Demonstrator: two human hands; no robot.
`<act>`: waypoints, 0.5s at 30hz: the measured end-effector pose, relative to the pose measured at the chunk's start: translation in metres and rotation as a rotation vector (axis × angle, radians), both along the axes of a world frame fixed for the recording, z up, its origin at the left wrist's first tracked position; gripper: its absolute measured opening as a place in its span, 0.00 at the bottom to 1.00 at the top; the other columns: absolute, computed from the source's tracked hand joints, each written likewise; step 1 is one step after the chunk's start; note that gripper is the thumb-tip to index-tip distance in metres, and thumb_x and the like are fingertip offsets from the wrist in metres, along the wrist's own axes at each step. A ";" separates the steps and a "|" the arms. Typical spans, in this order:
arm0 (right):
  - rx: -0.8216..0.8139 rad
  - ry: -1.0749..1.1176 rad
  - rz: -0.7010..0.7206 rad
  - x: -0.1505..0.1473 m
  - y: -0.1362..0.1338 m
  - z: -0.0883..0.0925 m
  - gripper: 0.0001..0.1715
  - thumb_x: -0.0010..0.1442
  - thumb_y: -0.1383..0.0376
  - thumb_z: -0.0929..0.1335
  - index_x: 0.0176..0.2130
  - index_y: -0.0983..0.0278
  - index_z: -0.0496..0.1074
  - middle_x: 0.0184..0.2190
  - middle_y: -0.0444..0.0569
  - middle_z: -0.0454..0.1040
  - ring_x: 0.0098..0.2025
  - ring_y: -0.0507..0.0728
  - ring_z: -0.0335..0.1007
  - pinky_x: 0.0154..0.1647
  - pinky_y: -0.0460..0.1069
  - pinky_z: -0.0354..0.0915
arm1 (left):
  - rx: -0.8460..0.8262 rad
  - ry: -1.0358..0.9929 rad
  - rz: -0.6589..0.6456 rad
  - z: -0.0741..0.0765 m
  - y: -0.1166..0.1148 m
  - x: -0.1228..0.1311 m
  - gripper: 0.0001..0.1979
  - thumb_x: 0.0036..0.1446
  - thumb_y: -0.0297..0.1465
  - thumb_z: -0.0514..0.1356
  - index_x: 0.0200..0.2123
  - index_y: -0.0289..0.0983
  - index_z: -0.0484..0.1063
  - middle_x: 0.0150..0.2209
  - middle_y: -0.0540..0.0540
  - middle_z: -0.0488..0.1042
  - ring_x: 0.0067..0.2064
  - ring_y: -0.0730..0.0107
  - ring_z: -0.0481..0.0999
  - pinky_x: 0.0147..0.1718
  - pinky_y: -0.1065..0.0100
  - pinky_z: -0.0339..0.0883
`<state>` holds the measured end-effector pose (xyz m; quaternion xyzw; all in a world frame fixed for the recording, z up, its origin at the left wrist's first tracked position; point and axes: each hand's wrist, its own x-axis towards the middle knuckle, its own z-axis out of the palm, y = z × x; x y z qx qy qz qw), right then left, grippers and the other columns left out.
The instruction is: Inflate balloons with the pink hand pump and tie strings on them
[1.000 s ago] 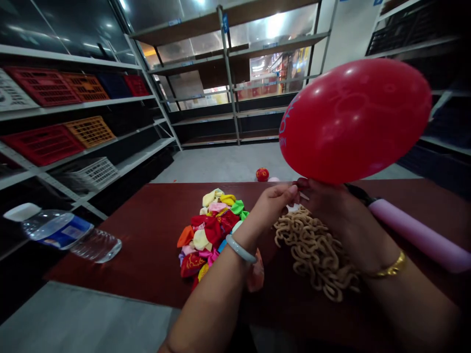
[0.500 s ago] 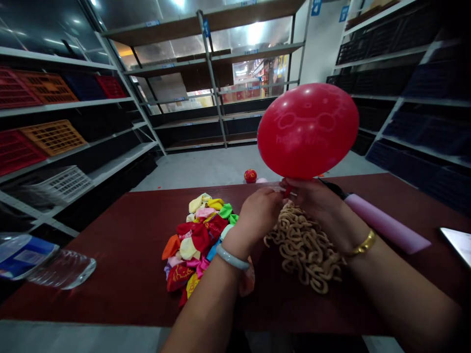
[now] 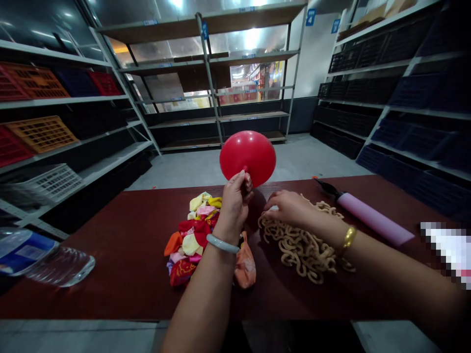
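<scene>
My left hand [image 3: 237, 198] pinches the knotted neck of an inflated red balloon [image 3: 250, 152], which stands beyond the fingertips near the table's far edge. My right hand [image 3: 289, 207] rests at the upper left of a heap of tan curly cords [image 3: 301, 250], its fingers bent down to them. A small white spot shows by its thumb; what the fingertips grip is hidden. Left of the cords, partly behind my left forearm, lies a pile of limp balloons [image 3: 191, 240] in many colours. One orange balloon [image 3: 245, 264] lies just right of that forearm.
A pink hand pump [image 3: 373, 218] with a black nozzle lies at the table's right. On the left a clear water bottle [image 3: 59, 262] lies on its side. The dark red table [image 3: 121, 235] faces metal shelves [image 3: 217, 117]; crates [image 3: 44, 135] fill racks at both sides.
The balloon has moved left and away from me in my left hand. My right hand has let go of its neck and come down onto the cords. The view has shifted slightly.
</scene>
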<state>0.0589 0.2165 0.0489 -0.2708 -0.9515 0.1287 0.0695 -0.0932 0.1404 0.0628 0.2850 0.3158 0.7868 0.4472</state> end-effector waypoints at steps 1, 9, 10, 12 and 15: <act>0.037 -0.022 -0.006 -0.005 -0.005 -0.004 0.17 0.57 0.52 0.68 0.38 0.59 0.80 0.42 0.54 0.78 0.46 0.63 0.72 0.47 0.55 0.62 | -0.008 0.007 0.008 -0.001 0.000 -0.001 0.10 0.53 0.34 0.65 0.28 0.35 0.67 0.24 0.54 0.62 0.23 0.81 0.60 0.18 0.79 0.49; -0.039 0.003 -0.091 -0.010 -0.003 -0.018 0.16 0.59 0.56 0.66 0.34 0.63 0.80 0.34 0.55 0.80 0.38 0.62 0.75 0.41 0.55 0.66 | -0.041 0.029 0.042 -0.005 0.004 -0.009 0.13 0.53 0.36 0.65 0.26 0.34 0.67 0.22 0.54 0.61 0.22 0.82 0.59 0.17 0.80 0.48; -0.082 0.039 -0.096 -0.004 0.000 -0.015 0.19 0.61 0.54 0.65 0.36 0.62 0.80 0.33 0.53 0.80 0.36 0.59 0.75 0.38 0.53 0.67 | -0.033 0.026 0.044 -0.005 0.005 -0.011 0.13 0.53 0.36 0.65 0.27 0.34 0.67 0.22 0.54 0.61 0.22 0.82 0.59 0.17 0.80 0.48; -0.280 0.231 -0.111 0.009 0.007 -0.005 0.24 0.62 0.49 0.63 0.39 0.61 0.80 0.33 0.51 0.80 0.34 0.57 0.75 0.35 0.51 0.68 | -0.025 0.023 0.047 -0.005 0.005 -0.012 0.13 0.53 0.37 0.65 0.27 0.34 0.67 0.23 0.54 0.61 0.22 0.82 0.59 0.17 0.80 0.49; -0.821 0.718 -0.172 0.025 0.016 0.015 0.22 0.56 0.48 0.70 0.39 0.62 0.79 0.37 0.53 0.80 0.38 0.57 0.76 0.39 0.52 0.71 | -0.037 0.016 0.044 -0.004 0.005 -0.012 0.13 0.52 0.37 0.66 0.27 0.35 0.67 0.22 0.54 0.61 0.21 0.82 0.59 0.18 0.80 0.51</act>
